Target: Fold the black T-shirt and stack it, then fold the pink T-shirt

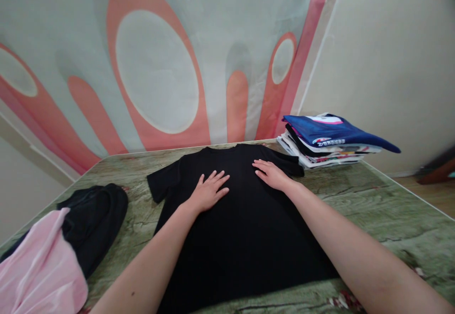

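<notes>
A black short-sleeved T-shirt (241, 238) lies spread out on the table, its neckline toward the far edge and its hem toward me. My left hand (210, 192) rests flat on the left side of the chest, fingers spread. On the right side of the chest lies my right hand (272, 174), palm down with its fingers stretched out. Neither hand grips the cloth. The left sleeve is laid out to the side, while part of the right sleeve reaches close to a stack of clothes.
Folded clothes (327, 146) are stacked at the back right, a blue garment on top overhanging the pile. Crumpled black clothing (103, 224) and a pink garment (46, 266) lie at the left. Behind the wood-patterned table (377, 205) hangs a printed backdrop (213, 67).
</notes>
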`<state>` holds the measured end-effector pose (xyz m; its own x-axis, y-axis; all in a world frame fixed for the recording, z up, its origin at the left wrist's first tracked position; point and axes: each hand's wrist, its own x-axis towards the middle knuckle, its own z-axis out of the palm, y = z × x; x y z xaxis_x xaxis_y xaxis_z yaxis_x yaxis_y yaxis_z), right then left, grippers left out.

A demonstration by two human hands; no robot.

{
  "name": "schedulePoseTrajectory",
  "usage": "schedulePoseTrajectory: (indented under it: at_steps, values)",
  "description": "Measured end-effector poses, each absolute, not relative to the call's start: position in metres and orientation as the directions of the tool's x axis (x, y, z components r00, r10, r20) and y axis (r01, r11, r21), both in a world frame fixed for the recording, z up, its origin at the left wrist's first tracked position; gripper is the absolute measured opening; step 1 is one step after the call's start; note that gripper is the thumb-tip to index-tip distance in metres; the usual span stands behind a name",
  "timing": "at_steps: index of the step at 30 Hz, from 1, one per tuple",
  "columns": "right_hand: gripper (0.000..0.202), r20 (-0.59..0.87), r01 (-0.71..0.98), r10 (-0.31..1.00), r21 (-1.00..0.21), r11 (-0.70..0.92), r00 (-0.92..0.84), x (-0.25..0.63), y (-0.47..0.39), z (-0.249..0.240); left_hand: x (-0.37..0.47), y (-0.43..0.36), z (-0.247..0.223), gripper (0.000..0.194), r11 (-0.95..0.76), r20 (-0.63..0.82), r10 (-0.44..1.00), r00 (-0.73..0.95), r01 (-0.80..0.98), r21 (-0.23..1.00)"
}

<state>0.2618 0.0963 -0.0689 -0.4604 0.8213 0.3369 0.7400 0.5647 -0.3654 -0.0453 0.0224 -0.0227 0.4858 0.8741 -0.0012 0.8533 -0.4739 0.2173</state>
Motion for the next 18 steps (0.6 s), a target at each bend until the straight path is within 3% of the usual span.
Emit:
schedulePoseTrajectory:
  at_steps: [6, 9, 11, 14, 18]
  values:
    - [0.040, 0.344, 0.740, 0.823, -0.370, 0.561, -0.452, 0.260, 0.095, -0.069, -0.104, 0.049, -0.036, 0.060, -0.082, 0.096, 0.993, 0.075, 0.994, 0.073]
    - [0.040, 0.341, 0.737, 0.822, -0.372, 0.564, -0.457, 0.259, 0.095, -0.067, -0.112, 0.054, -0.036, 0.061, 0.018, 0.164, 0.986, -0.028, 0.998, 0.060]
    - [0.040, 0.338, 0.738, 0.821, -0.369, 0.565, -0.460, 0.259, 0.094, -0.066, -0.106, 0.051, -0.031, 0.055, -0.045, 0.237, 0.971, 0.022, 0.995, 0.090]
    - [0.040, 0.340, 0.739, 0.820, -0.365, 0.566, -0.461, 0.259, 0.093, -0.065, -0.086, 0.043, -0.021, 0.047, -0.272, 0.298, 0.932, 0.208, 0.943, 0.192]
    - [0.040, 0.338, 0.739, 0.821, -0.366, 0.565, -0.460, 0.258, 0.092, -0.063, -0.063, 0.030, -0.016, 0.049, -0.494, 0.112, 0.869, 0.481, 0.834, 0.246]
